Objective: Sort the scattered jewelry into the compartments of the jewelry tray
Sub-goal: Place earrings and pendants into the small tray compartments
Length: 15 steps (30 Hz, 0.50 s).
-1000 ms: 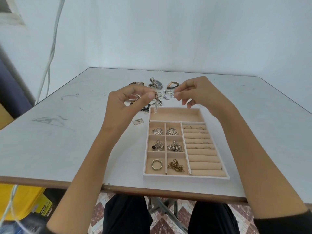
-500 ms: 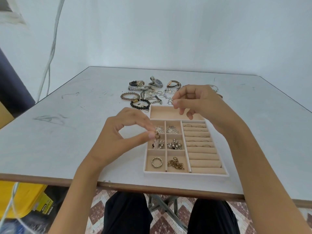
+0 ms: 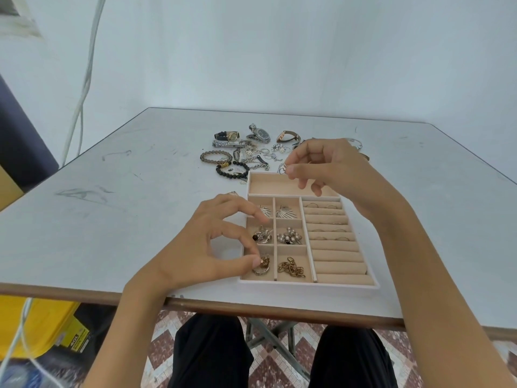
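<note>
The beige jewelry tray [image 3: 347, 285] lies near the table's front edge. My left hand [image 3: 212, 247] pinches a small earring [image 3: 263, 261] between thumb and forefinger, low in the front-left compartment, right over a silver ring [image 3: 261, 270]. My right hand [image 3: 333, 166] hovers above the tray's long back compartment and pinches a small silver earring [image 3: 282, 170]. Other compartments hold leaf-shaped earrings [image 3: 286, 212], pearl pieces [image 3: 289, 236] and a gold chain [image 3: 291, 268]. Thin rings sit in the ring rolls [image 3: 327, 217]. Scattered jewelry [image 3: 251, 152] lies behind the tray.
Watches [image 3: 258, 134], bead bracelets [image 3: 216, 157] and a black bead bracelet [image 3: 230, 170] lie in the heap at the back. White cables [image 3: 81, 88] hang at the left wall. A yellow box [image 3: 36, 323] stands on the floor below the table's left front edge.
My left hand carried its earring from above the heap down toward me into the tray's front-left compartment. My right hand stayed over the back of the tray, holding its piece.
</note>
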Available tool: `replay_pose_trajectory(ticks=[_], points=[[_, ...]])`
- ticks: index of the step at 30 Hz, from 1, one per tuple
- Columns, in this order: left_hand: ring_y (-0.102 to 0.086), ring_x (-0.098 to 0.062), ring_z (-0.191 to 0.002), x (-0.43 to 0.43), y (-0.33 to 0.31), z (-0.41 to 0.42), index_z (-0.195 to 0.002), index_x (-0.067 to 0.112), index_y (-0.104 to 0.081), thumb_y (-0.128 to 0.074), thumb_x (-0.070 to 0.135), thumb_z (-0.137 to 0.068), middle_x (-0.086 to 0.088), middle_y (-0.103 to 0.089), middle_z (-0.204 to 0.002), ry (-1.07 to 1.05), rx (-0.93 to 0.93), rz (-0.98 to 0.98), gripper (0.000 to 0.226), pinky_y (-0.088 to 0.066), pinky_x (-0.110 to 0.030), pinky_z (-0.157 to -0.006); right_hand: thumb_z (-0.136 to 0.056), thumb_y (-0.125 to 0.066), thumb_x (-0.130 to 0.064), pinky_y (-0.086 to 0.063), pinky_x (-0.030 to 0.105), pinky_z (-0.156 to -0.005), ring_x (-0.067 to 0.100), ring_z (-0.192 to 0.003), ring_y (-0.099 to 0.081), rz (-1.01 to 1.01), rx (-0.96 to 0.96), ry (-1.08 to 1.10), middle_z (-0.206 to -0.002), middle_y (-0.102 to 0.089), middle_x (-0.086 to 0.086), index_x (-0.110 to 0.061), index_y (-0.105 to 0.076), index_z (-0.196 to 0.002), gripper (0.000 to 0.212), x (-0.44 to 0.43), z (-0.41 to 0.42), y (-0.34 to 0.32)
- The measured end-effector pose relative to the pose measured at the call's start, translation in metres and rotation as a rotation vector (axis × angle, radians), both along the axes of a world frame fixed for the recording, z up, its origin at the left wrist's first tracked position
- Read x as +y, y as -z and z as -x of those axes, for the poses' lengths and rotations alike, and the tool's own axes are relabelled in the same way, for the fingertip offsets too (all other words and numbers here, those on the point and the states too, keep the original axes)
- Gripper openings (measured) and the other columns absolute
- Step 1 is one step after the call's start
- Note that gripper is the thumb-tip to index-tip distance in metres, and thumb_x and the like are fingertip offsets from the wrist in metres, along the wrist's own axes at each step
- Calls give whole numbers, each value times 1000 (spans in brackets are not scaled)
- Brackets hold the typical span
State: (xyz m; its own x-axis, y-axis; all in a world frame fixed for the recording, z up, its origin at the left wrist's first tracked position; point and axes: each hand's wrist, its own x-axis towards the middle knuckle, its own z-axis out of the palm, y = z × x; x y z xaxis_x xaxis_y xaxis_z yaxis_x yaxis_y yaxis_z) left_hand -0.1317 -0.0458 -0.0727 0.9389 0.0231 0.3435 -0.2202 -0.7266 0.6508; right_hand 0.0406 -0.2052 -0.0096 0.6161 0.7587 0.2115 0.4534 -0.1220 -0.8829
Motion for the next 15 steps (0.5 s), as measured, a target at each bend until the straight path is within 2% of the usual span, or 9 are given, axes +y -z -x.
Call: replay_pose_trajectory(ticks=[4,7,9,11,13,15], points=[[-37,-18,-133,1,-1,0,-73,32,-74,-67,38,-76,14,-57,-127,4,-2,-29,10,-22,-45,-111,-84,-71,-11,-45,23,-51,10,-63,-58,35,-16,-2,-72,-64,-2,-10,-69,-88,5,0,2,0],[-42,-15,-129,2,-1,-3,-79,30,-72,-59,36,-79,15,-57,-125,-52,-71,35,14,-25,-42,-109,-84,-71,-13,-45,22,-52,9,-63,-57,53,-30,-12,-72,-64,-4,-12,-69,-86,3,1,3,0],[-45,-8,-126,11,7,-7,-91,33,-69,-54,34,-80,16,-57,-123,-176,-121,30,18,-30,-41,-107,-83,-72,-14,-43,19,-53,6,-57,-52,69,-39,-17,-66,-63,-12,-12,-70,-85,4,0,3,0],[-43,-3,-125,22,16,-11,-110,32,-64,-46,41,-82,15,-53,-128,-324,-111,-92,34,-32,-40,-107,-81,-73,-16,-38,13,-53,4,-52,-44,89,-49,-19,-60,-60,-17,-13,-71,-84,4,-2,4,-1],[-29,-4,-138,26,22,-14,-130,30,-52,-30,55,-83,12,-42,-144,-404,12,-188,57,-22,-41,-115,-81,-74,-15,-35,8,-51,5,-55,-42,104,-51,-46,-57,-58,-18,-12,-72,-84,5,-3,5,-3],[-6,-2,-145,24,26,-16,-145,30,-33,-11,65,-79,14,-21,-156,-424,166,-263,78,-3,-36,-120,-80,-74,-12,-37,8,-52,3,-57,-46,131,-43,-106,-59,-60,-15,-9,-72,-86,6,-5,8,-4]])
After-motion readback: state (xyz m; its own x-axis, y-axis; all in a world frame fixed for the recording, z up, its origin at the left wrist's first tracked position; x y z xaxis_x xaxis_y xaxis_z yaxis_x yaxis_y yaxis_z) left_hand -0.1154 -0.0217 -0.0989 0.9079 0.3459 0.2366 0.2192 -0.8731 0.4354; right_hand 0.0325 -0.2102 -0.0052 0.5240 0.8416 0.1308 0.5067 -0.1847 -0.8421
